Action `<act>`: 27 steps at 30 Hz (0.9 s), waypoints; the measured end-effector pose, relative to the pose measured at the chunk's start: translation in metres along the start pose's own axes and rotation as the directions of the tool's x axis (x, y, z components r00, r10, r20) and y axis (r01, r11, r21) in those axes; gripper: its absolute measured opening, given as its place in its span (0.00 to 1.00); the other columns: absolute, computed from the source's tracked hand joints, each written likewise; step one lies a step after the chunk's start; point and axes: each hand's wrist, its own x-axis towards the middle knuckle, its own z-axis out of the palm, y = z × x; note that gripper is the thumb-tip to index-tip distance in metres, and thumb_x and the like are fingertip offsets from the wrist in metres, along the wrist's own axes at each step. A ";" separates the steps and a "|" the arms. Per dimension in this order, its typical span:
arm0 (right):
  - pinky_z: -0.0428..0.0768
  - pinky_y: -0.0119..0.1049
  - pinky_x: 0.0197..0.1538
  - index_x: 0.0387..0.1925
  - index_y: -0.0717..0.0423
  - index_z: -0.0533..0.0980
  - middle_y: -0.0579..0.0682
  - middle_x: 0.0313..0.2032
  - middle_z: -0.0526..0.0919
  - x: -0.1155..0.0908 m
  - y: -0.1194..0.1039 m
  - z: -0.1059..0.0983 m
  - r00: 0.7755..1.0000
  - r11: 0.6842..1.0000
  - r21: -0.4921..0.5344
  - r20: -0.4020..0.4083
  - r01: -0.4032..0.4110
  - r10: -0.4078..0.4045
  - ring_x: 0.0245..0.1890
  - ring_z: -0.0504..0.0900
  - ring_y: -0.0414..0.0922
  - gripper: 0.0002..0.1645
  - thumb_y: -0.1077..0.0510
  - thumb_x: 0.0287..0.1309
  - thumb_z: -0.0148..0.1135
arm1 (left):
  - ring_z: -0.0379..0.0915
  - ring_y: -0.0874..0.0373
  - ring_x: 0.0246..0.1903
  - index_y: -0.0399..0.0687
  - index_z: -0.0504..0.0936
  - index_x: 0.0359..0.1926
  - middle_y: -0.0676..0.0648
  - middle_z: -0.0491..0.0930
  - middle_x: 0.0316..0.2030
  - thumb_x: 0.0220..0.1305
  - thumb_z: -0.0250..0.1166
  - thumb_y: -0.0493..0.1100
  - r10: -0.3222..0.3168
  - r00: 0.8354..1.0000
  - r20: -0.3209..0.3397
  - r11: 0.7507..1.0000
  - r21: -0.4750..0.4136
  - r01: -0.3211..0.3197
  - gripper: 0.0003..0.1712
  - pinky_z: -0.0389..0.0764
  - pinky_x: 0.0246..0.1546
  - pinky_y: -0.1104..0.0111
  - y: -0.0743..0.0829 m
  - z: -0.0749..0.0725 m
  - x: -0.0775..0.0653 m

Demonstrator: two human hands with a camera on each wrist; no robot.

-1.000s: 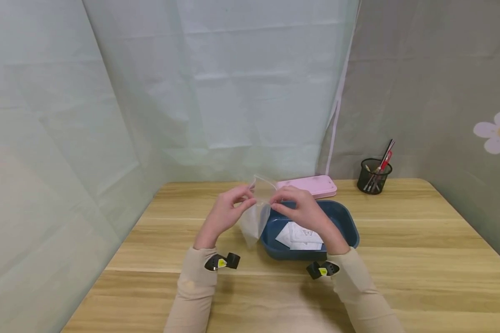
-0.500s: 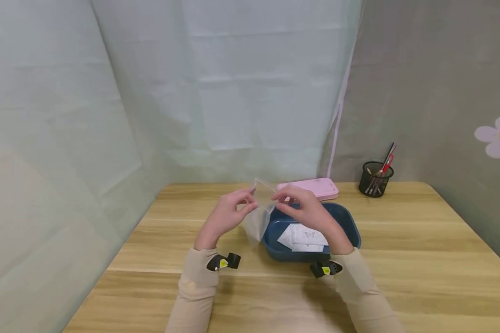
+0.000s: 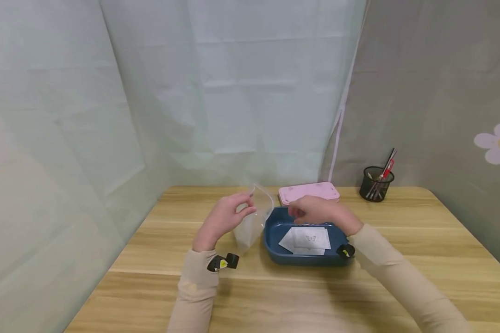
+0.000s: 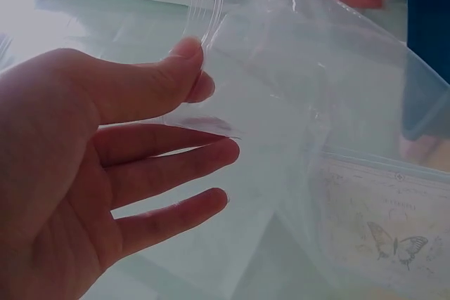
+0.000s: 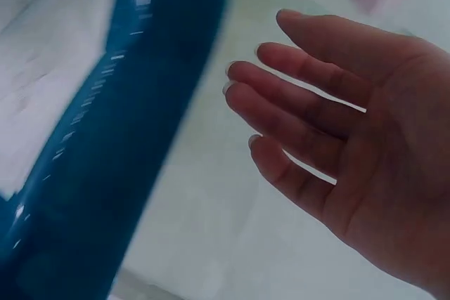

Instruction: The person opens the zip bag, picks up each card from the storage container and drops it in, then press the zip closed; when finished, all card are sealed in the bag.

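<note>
Between thumb and forefinger my left hand (image 3: 225, 219) pinches the edge of a clear zip-lock bag (image 3: 250, 226), close to its ridged zip strip. The bag hangs with its mouth up, left of a blue tray (image 3: 306, 262). Above the back of the tray, my right hand (image 3: 316, 210) holds nothing. In the right wrist view its fingers (image 5: 302, 117) are loosely bent, apart from the tray's wall. Several white paper cards (image 3: 310, 238) lie in the tray, the top one printed with a butterfly. In the left wrist view that card shows through the bag's film.
A pink case (image 3: 308, 190) lies behind the tray. At the back right stands a black mesh pen cup (image 3: 375, 185) with several pens and brushes. The wooden table (image 3: 158, 259) meets hanging cloth at its back and left.
My right hand has let go of the bag and moved right, over the tray. The left hand keeps its pinch in about the same place.
</note>
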 end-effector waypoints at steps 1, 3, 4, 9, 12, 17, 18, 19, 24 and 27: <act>0.77 0.33 0.41 0.41 0.58 0.78 0.52 0.35 0.84 0.002 0.002 0.003 0.999 1.000 -0.006 0.041 -0.004 0.004 0.33 0.77 0.39 0.11 0.61 0.55 0.67 | 0.81 0.47 0.51 0.46 0.80 0.30 0.39 0.83 0.51 0.58 0.70 0.42 0.007 1.000 0.003 1.000 0.012 -0.007 0.07 0.80 0.48 0.57 0.000 0.000 0.000; 0.78 0.34 0.43 0.44 0.61 0.77 0.56 0.38 0.83 0.006 0.004 0.008 0.993 1.000 -0.026 0.118 -0.002 0.005 0.35 0.79 0.43 0.16 0.60 0.54 0.69 | 0.82 0.48 0.50 0.46 0.80 0.30 0.40 0.84 0.50 0.58 0.69 0.42 0.015 1.000 0.011 0.999 0.030 -0.015 0.06 0.81 0.45 0.59 0.000 0.001 0.000; 0.79 0.35 0.44 0.46 0.61 0.76 0.57 0.41 0.83 0.008 0.005 0.011 0.987 0.999 -0.041 0.158 -0.002 0.009 0.38 0.79 0.45 0.19 0.60 0.54 0.69 | 0.82 0.48 0.50 0.46 0.80 0.30 0.41 0.84 0.50 0.59 0.69 0.42 0.016 1.000 0.016 0.999 0.033 -0.017 0.06 0.80 0.44 0.59 0.000 0.002 0.000; 0.76 0.44 0.58 0.58 0.58 0.71 0.58 0.55 0.77 0.016 0.009 0.022 0.942 0.994 -0.098 0.327 -0.051 0.081 0.54 0.77 0.52 0.33 0.58 0.50 0.73 | 0.83 0.51 0.47 0.47 0.80 0.30 0.44 0.85 0.47 0.59 0.69 0.42 0.001 1.000 0.031 0.999 0.036 -0.002 0.05 0.80 0.41 0.62 -0.001 0.003 -0.001; 0.74 0.48 0.61 0.61 0.51 0.68 0.56 0.60 0.72 0.019 0.013 0.028 0.910 0.985 -0.141 0.388 -0.098 0.146 0.60 0.73 0.51 0.39 0.58 0.47 0.75 | 0.83 0.52 0.47 0.47 0.80 0.31 0.45 0.85 0.47 0.59 0.69 0.41 0.000 0.999 0.034 1.000 0.030 -0.001 0.05 0.80 0.41 0.62 -0.002 0.002 -0.001; 0.75 0.47 0.59 0.62 0.44 0.64 0.52 0.59 0.69 0.024 0.018 0.039 0.877 0.967 -0.234 0.439 -0.097 0.194 0.57 0.71 0.48 0.45 0.57 0.43 0.78 | 0.83 0.52 0.47 0.48 0.81 0.32 0.44 0.85 0.47 0.58 0.69 0.42 0.008 0.999 0.035 0.999 0.034 -0.009 0.05 0.81 0.42 0.62 -0.002 0.001 0.000; 0.75 0.46 0.58 0.63 0.43 0.64 0.51 0.59 0.68 0.024 0.018 0.041 0.873 0.963 -0.252 0.444 -0.094 0.202 0.56 0.70 0.47 0.46 0.56 0.43 0.78 | 0.84 0.53 0.45 0.48 0.81 0.32 0.45 0.86 0.45 0.58 0.69 0.42 0.010 0.999 0.035 0.999 0.035 -0.012 0.05 0.80 0.41 0.62 -0.002 0.000 0.000; 0.75 0.45 0.58 0.63 0.42 0.63 0.50 0.58 0.68 0.025 0.018 0.043 0.869 0.959 -0.268 0.447 -0.094 0.210 0.56 0.69 0.46 0.46 0.56 0.43 0.79 | 0.84 0.53 0.43 0.47 0.81 0.32 0.46 0.86 0.44 0.58 0.69 0.42 0.014 0.999 0.035 0.999 0.037 -0.016 0.05 0.80 0.41 0.63 -0.001 0.000 0.000; 0.76 0.44 0.58 0.61 0.39 0.63 0.47 0.56 0.67 0.026 0.019 0.048 0.868 0.947 -0.306 0.441 -0.094 0.229 0.54 0.69 0.44 0.45 0.55 0.43 0.78 | 0.84 0.51 0.44 0.47 0.81 0.31 0.45 0.86 0.42 0.57 0.70 0.42 0.019 0.999 0.031 0.999 0.036 -0.021 0.05 0.81 0.43 0.61 -0.001 -0.001 0.000; 0.76 0.44 0.59 0.60 0.39 0.63 0.48 0.57 0.68 0.028 0.018 0.048 0.875 0.943 -0.320 0.428 -0.090 0.228 0.53 0.69 0.45 0.44 0.55 0.43 0.79 | 0.82 0.50 0.50 0.47 0.81 0.31 0.42 0.85 0.47 0.58 0.70 0.42 0.006 0.999 0.036 0.999 0.037 -0.007 0.05 0.81 0.46 0.60 -0.001 -0.001 -0.001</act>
